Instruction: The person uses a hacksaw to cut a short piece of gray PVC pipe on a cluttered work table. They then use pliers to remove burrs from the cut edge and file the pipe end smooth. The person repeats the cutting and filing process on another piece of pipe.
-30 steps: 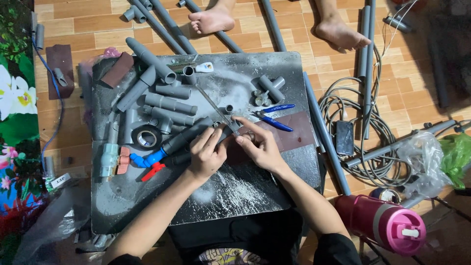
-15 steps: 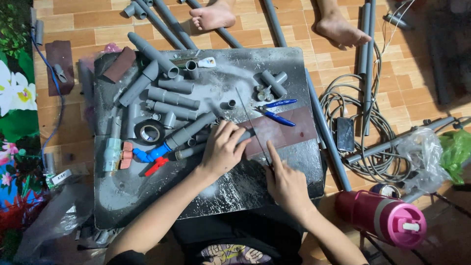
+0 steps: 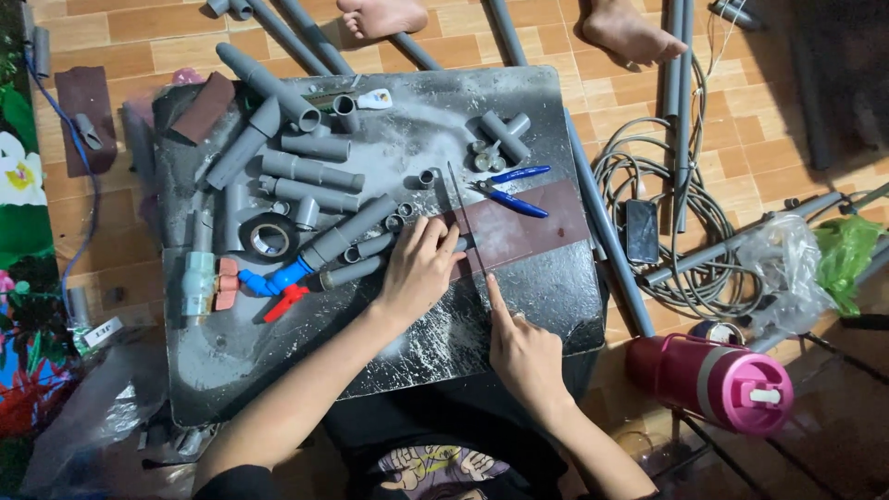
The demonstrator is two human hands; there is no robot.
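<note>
My left hand (image 3: 421,268) presses down on a short grey pipe piece (image 3: 370,246) at the left edge of a brown slab (image 3: 532,231) on the dusty dark board (image 3: 278,370). A thin saw blade (image 3: 466,218) lies across the slab just right of my left fingers. Nearer to me, my right hand (image 3: 523,350) has its index finger stretched along the blade's near end and the other fingers curled. White dust covers the board below both hands.
Several grey pipe pieces and fittings (image 3: 310,171) fill the board's left half, with a black tape roll (image 3: 269,239) and a blue and red valve (image 3: 278,285). Blue-handled pliers (image 3: 514,190) lie above the slab. On the floor are a pink bottle (image 3: 713,380), coiled cable (image 3: 685,268), a phone (image 3: 641,230), and another person's bare feet (image 3: 630,28).
My right hand has drawn back towards me along the blade, from beside my left hand to the board's near edge. My left hand shifted slightly right over the pipe.
</note>
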